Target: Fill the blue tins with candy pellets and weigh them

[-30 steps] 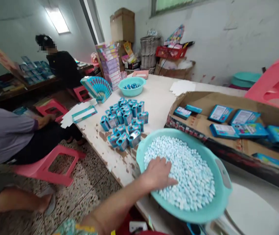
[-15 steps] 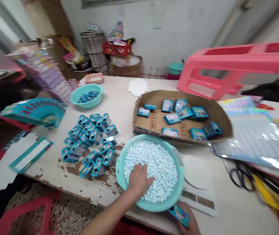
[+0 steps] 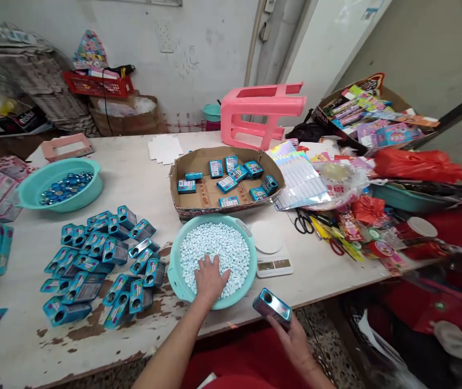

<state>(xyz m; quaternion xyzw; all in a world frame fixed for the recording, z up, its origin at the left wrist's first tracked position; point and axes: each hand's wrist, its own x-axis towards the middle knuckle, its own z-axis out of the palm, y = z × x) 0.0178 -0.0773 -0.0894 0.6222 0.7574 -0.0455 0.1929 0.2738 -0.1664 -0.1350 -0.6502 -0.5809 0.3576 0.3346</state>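
Observation:
My left hand point(image 3: 210, 281) rests with fingers spread on pale blue and white pellets point(image 3: 218, 243), which look like small candies. They fill a turquoise basin point(image 3: 172, 273) near the table's front edge. My right hand point(image 3: 291, 337) grips a small blue box point(image 3: 272, 307) just off the front edge, right of the basin. A round dark hole shows in the box's upturned end. Left of the basin stand several similar blue boxes point(image 3: 89, 259), many with the same hole. Behind it, a cut-down cardboard box point(image 3: 178, 202) holds several more, lying loose.
A digital scale point(image 3: 275, 265) stands right of the basin. Farther right lie black scissors point(image 3: 304, 221) and clear packaging sheets point(image 3: 301, 178). A second turquoise basin point(image 3: 97, 186) with shiny blue pieces is at the left. A pink stool point(image 3: 263, 111) lies at the back.
The view has swung to the right. The blue box in my right hand has come out from beside the basin's rim and now shows its holed end. My left hand stays on the pellets.

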